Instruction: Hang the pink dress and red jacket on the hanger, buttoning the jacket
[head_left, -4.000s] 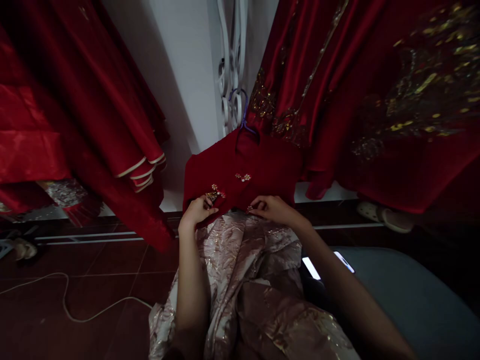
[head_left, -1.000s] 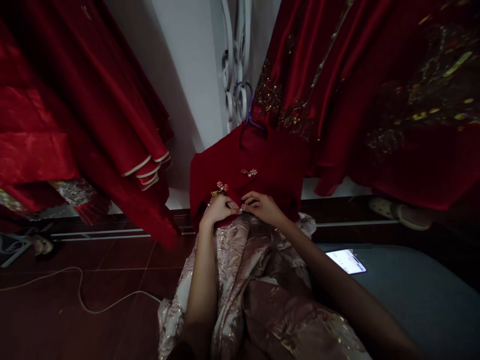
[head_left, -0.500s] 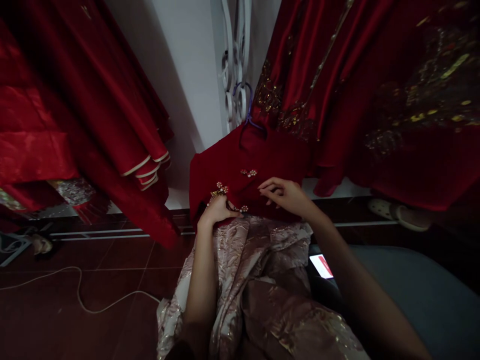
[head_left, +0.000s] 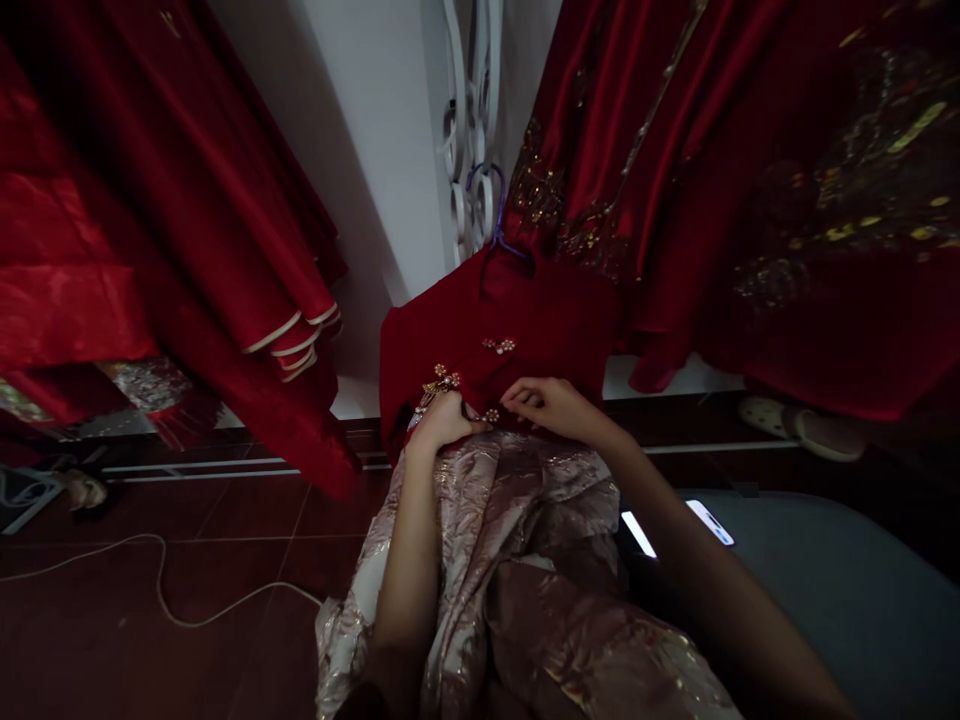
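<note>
A dark red garment (head_left: 439,330) with an open neckline hangs from a purple hanger (head_left: 498,205), its lower part at my lap. Flower-shaped beaded ornaments (head_left: 501,346) run down its front, and a larger gold brooch-like one (head_left: 442,380) sits on the left side. My left hand (head_left: 444,425) is closed on the garment's lower front, thumb pointing toward a lower beaded flower (head_left: 491,415). Right of that flower is my right hand (head_left: 551,405), fingers bent and pinched together close to the cloth. Whatever may be between those fingertips is too small to make out.
Red garments (head_left: 247,200) hang at left, and sequinned red ones (head_left: 637,150) at right. Behind the hanger stands a white scrolled metal rack (head_left: 465,130). Shiny patterned fabric (head_left: 465,520) covers my lap. A lit phone (head_left: 710,522) lies on a grey seat (head_left: 817,580). A cable (head_left: 161,580) crosses the floor.
My right hand has moved down and slightly left, closer to the lower beaded flower. My left hand has shifted slightly right, still on the garment. The lit phone on the seat has come into view.
</note>
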